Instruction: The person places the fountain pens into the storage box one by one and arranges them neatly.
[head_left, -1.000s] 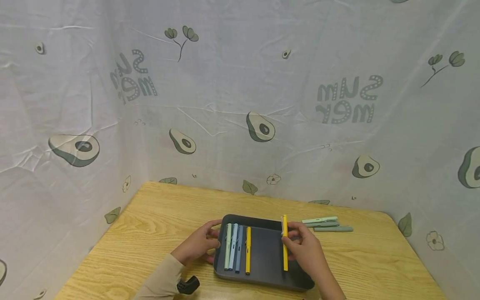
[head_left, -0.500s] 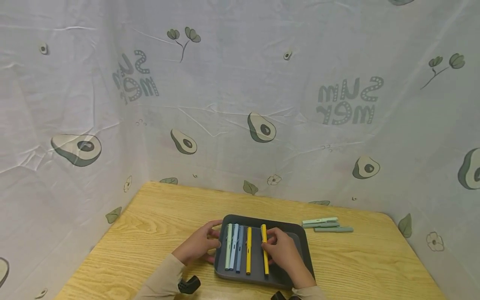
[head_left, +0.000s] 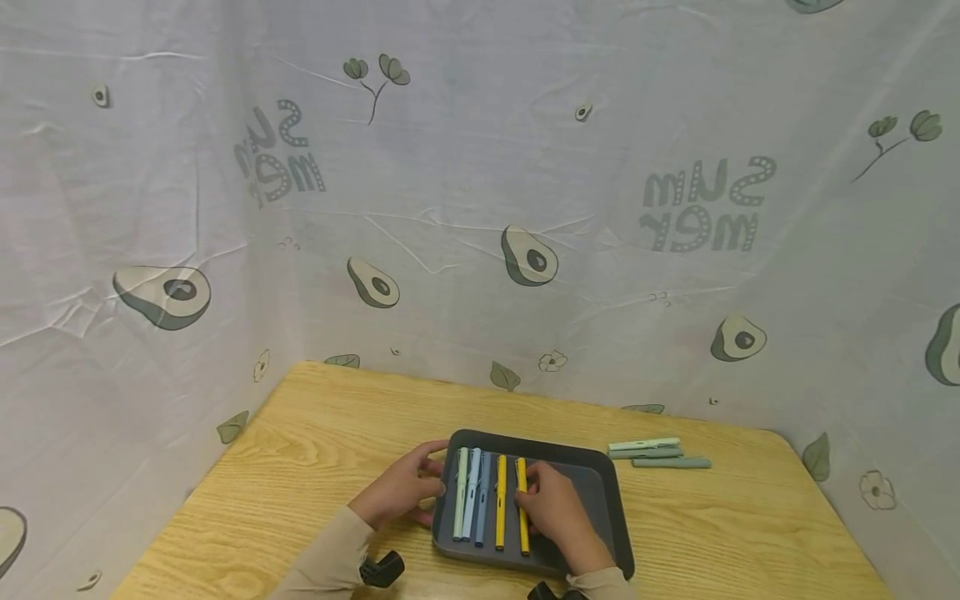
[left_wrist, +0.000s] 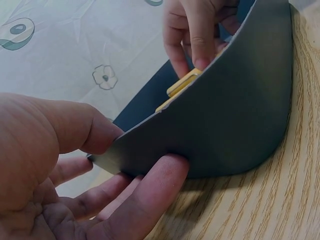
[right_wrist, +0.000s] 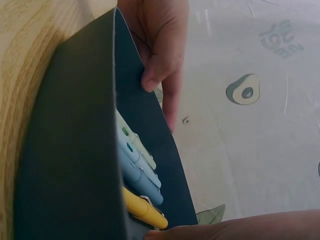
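So the left hand has the left side of the dark tray, thumb at the rim and fingers spread against the outer wall, probably just to steady it while the other hand works inside. The right hand is pinching a yellow pen between thumb and fingertips, no real gap beyond the pen's own thickness. That pen's inside the tray, along the left side of those fingers, clip end pointing far; can't tell if it's fully down on the tray floor. Just left of it is another yellow pen, then blue-grey, light blue and pale green pens. All roughly parallel, which looks deliberate, like a tidy row. Three greenish pens lie on the table, far right of the tray.
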